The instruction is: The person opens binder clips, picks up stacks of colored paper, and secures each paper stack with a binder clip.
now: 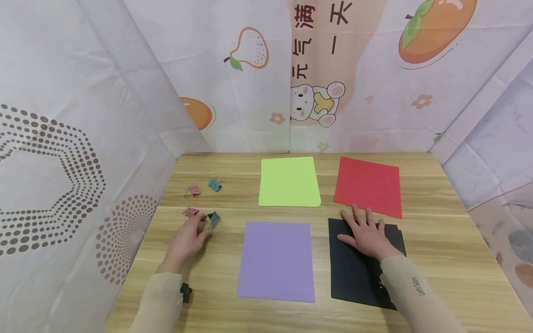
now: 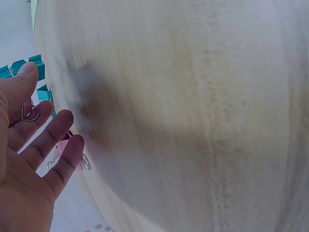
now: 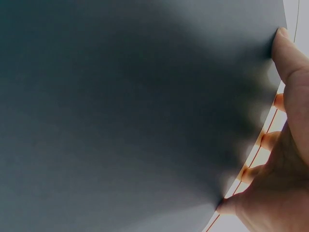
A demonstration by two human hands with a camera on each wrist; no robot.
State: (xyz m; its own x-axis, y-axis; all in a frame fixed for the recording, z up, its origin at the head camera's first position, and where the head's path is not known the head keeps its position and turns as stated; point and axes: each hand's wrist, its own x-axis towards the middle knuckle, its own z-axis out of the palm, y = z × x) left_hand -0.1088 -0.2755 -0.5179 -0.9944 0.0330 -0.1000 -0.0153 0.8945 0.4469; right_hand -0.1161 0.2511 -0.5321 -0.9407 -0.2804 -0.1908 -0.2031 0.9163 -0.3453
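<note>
At the table's left side, my left hand point(image 1: 187, 240) has its thumb and index finger around the wire handles of a teal binder clip point(image 1: 214, 218). In the left wrist view the clip's wire loop point(image 2: 30, 114) lies against the index finger, and the other fingers are loosely bent. A pink binder clip point(image 1: 191, 211) lies just beyond that hand, partly hidden by it. My right hand point(image 1: 368, 236) rests with spread fingers on the black paper stack point(image 1: 354, 277). Its longest fingertips reach the near edge of the red paper point(image 1: 368, 185).
Another pink clip point(image 1: 194, 190) and a second teal clip point(image 1: 215, 184) lie farther back on the left. Lime green paper point(image 1: 289, 182) sits at the back middle, with purple paper point(image 1: 275, 261) in front of it. Printed curtains point(image 1: 250, 125) hang along the wooden table's far edge.
</note>
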